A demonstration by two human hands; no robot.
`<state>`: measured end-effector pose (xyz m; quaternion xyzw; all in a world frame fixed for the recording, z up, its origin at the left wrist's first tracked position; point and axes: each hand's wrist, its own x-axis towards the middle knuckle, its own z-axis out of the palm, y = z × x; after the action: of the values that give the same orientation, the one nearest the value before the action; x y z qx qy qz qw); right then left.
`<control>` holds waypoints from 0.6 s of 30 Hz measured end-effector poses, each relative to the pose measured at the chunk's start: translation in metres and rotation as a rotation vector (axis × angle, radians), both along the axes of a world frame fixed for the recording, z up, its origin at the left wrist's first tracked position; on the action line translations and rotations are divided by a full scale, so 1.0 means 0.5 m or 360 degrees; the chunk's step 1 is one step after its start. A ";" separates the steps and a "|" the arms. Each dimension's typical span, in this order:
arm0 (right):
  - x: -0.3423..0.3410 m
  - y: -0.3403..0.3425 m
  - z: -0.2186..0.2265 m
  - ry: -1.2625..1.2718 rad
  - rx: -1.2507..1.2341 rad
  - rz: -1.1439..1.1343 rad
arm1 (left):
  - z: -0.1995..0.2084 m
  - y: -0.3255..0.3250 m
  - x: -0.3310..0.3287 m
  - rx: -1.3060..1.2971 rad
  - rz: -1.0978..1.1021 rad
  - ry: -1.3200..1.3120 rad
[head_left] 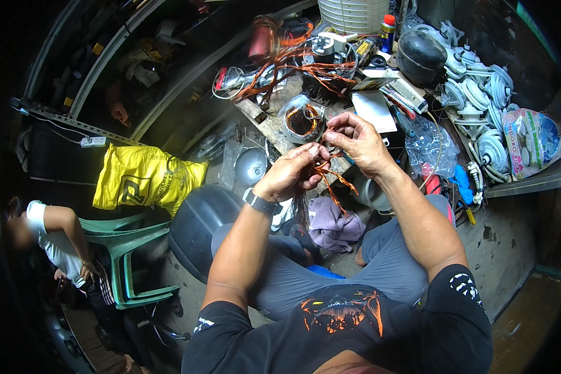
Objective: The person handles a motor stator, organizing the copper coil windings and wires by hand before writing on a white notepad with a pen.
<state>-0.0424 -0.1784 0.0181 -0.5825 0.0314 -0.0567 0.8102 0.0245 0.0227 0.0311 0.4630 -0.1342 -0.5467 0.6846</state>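
Observation:
My left hand, with a watch on its wrist, is closed on a bundle of thin orange wires. The loose wire ends fan out below its fingers. Beside it, my right hand pinches an upper part of the same wires between thumb and fingertips. Just beyond both hands, a round metal motor stator with orange windings inside sits on a worn wooden bench. Fingers hide the exact spot where the wires are gripped.
More orange wires lie at the back of the bench. White fan parts pile up on the right. A purple cloth lies below my hands. To the left are a yellow sack, a green plastic chair and another person.

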 end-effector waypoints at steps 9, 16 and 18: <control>0.005 -0.001 -0.008 -0.0012 0.0002 0.0004 | -0.005 0.004 0.003 0.0002 0.0019 0.0016; 0.005 0.003 -0.005 -0.0022 0.0016 0.0004 | -0.006 0.004 0.001 -0.0004 0.0012 0.0033; 0.005 0.002 -0.004 -0.0011 0.0008 0.0008 | -0.005 0.004 0.002 -0.0011 0.0013 0.0040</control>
<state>-0.0400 -0.1774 0.0162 -0.5804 0.0274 -0.0566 0.8119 0.0253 0.0246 0.0285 0.4543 -0.1256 -0.5491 0.6901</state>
